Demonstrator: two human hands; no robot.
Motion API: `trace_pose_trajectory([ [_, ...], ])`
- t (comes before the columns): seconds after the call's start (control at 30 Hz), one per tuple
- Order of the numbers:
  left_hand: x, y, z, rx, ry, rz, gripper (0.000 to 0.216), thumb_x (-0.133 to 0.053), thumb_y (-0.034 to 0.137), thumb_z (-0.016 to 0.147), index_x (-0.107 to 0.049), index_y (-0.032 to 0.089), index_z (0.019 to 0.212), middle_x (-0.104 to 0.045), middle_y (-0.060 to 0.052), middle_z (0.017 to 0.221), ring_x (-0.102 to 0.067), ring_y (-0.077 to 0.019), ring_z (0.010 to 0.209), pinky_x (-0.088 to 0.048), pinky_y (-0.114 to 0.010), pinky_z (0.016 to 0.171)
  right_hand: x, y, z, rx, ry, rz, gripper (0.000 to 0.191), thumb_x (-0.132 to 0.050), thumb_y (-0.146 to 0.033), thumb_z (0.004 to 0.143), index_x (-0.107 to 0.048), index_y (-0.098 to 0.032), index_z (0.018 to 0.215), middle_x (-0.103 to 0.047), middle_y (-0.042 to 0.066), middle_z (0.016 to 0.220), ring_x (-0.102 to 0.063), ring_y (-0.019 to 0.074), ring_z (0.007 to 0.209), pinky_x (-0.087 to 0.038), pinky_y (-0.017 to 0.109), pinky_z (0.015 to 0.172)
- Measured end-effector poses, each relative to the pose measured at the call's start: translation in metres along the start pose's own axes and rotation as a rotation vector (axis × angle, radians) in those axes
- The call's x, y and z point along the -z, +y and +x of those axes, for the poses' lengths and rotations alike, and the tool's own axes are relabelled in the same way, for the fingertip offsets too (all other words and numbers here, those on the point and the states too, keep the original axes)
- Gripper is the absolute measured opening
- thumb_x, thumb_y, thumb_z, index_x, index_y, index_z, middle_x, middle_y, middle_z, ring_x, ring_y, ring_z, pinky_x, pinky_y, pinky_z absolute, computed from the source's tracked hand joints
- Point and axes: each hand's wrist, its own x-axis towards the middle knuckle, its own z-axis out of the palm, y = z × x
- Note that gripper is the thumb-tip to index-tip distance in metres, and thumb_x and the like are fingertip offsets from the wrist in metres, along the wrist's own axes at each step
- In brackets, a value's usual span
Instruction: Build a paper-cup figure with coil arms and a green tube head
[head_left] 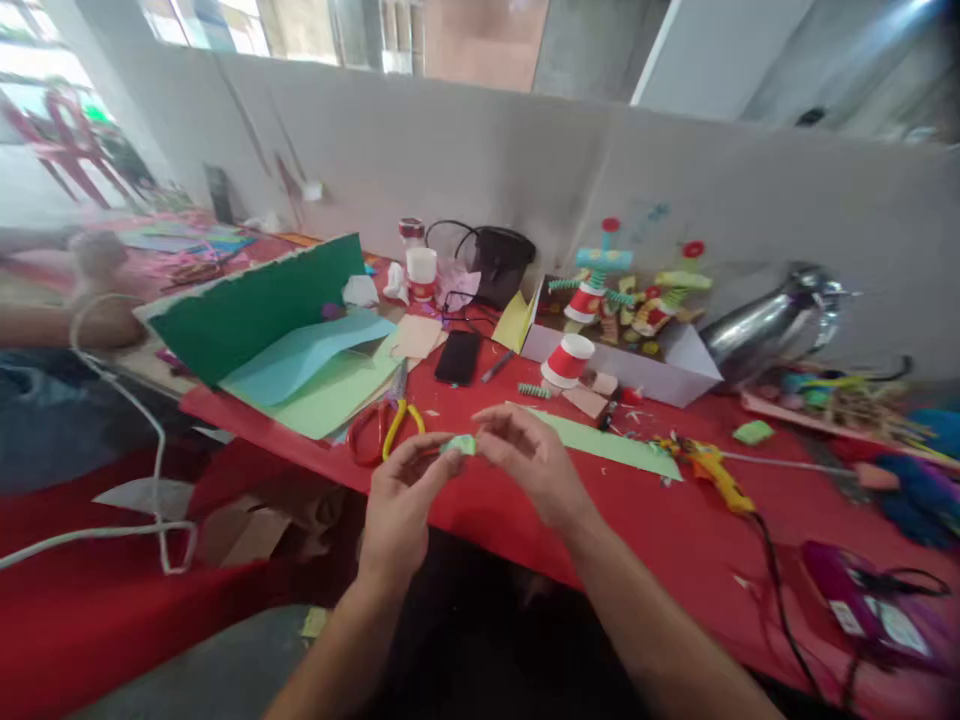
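Note:
Over the front edge of the red-covered table, my left hand (405,490) is closed, pinching a small light-green piece of paper (463,444) that looks folded or rolled. My right hand (536,465) comes in from the other side, its curled fingertips at the right end of the same piece. A light-green paper strip (615,445) lies just beyond my right hand. Left of my left hand rest scissors (386,425) with red and yellow handles. A green coiled paper spring (533,390) and a red and white paper cup (568,361) are farther back.
A yellow glue gun (720,477) with a black cord lies right. Behind are a phone (457,357), a white box (622,365) holding cup figures, and a metal jug (772,320). Coloured sheets (330,385) lean by a green board (262,310). Another person's arm (67,320) is at left.

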Motion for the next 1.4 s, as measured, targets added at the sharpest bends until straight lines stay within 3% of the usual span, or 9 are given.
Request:
trace_pose_trajectory([
  [0.23,-0.009,-0.005,0.002,-0.020,-0.029,0.033,0.017,-0.078,0.025,0.075,-0.074,0.017,0.090,-0.076,-0.001,0.084,-0.070,-0.0117,0.077,-0.056,-0.022,0.079,-0.008,0.020,-0.013,-0.006,0.093,0.018,0.013,-0.066,-0.026,0.080,-0.068,-0.019,0.091,-0.070,0.003,0.084,-0.067,0.0171,0.076,-0.055,0.031,0.073],
  [0.57,-0.016,-0.020,0.014,0.122,0.026,0.019,0.024,-0.083,0.026,0.068,-0.074,0.012,0.086,-0.075,-0.004,0.079,-0.071,-0.0146,0.068,-0.058,-0.027,0.073,0.002,0.038,0.002,-0.216,0.212,0.215,0.009,-0.069,-0.019,0.067,-0.074,-0.018,0.075,-0.070,-0.001,0.065,-0.062,0.0120,0.059,-0.048,0.025,0.060],
  [0.8,-0.011,-0.025,0.019,0.185,0.041,-0.042,0.024,-0.084,0.022,0.063,-0.074,0.012,0.082,-0.074,-0.003,0.079,-0.070,-0.0130,0.068,-0.057,-0.024,0.072,0.008,0.047,0.011,-0.394,0.150,0.399,0.009,-0.072,-0.018,0.060,-0.073,-0.018,0.069,-0.064,-0.004,0.060,-0.051,0.0061,0.052,-0.037,0.020,0.054],
  [1.0,-0.008,-0.029,0.023,0.168,0.061,-0.071,0.021,-0.084,0.022,0.064,-0.074,0.012,0.079,-0.073,-0.003,0.079,-0.070,-0.0131,0.071,-0.057,-0.023,0.071,0.005,0.048,0.016,-0.401,0.135,0.358,0.010,-0.074,-0.020,0.059,-0.073,-0.017,0.069,-0.062,-0.004,0.058,-0.047,0.0060,0.051,-0.035,0.021,0.051],
  [1.13,-0.004,-0.026,0.023,0.173,0.122,-0.087,0.023,-0.086,0.022,0.060,-0.073,0.012,0.077,-0.073,-0.003,0.076,-0.069,-0.0131,0.069,-0.057,-0.024,0.070,0.012,0.051,0.025,-0.434,0.033,0.333,0.014,-0.072,-0.022,0.062,-0.074,-0.017,0.075,-0.063,-0.003,0.061,-0.051,0.0069,0.053,-0.039,0.021,0.054],
  [1.2,-0.002,-0.018,0.021,0.165,0.158,-0.090,0.025,-0.087,0.023,0.058,-0.073,0.013,0.076,-0.072,-0.001,0.073,-0.069,-0.0128,0.066,-0.057,-0.024,0.069,0.012,0.054,0.036,-0.425,-0.004,0.259,0.017,-0.065,-0.023,0.070,-0.074,-0.016,0.083,-0.066,0.000,0.066,-0.056,0.0086,0.058,-0.043,0.022,0.058],
  [1.27,-0.001,-0.007,0.017,0.138,0.183,-0.071,0.025,-0.087,0.024,0.059,-0.072,0.014,0.076,-0.071,-0.001,0.071,-0.069,-0.0135,0.065,-0.057,-0.024,0.068,0.004,0.058,0.052,-0.345,-0.040,-0.005,0.021,-0.055,-0.022,0.079,-0.071,-0.015,0.092,-0.069,0.002,0.075,-0.062,0.0105,0.065,-0.048,0.023,0.064],
  [1.33,0.000,0.006,0.011,0.086,0.189,-0.037,0.024,-0.086,0.024,0.060,-0.072,0.014,0.077,-0.072,-0.002,0.072,-0.070,-0.0144,0.066,-0.056,-0.024,0.067,-0.015,0.061,0.071,-0.223,-0.113,-0.371,0.021,-0.050,-0.019,0.085,-0.067,-0.016,0.097,-0.072,0.004,0.084,-0.067,0.0131,0.074,-0.050,0.025,0.070],
  [1.4,0.003,0.017,0.007,0.034,0.186,0.004,0.023,-0.085,0.024,0.062,-0.072,0.014,0.078,-0.073,-0.003,0.073,-0.069,-0.0148,0.067,-0.056,-0.025,0.067,-0.043,0.063,0.089,-0.157,-0.181,-0.553,0.014,-0.057,-0.020,0.085,-0.067,-0.016,0.093,-0.074,0.006,0.089,-0.068,0.0182,0.085,-0.051,0.028,0.076],
])
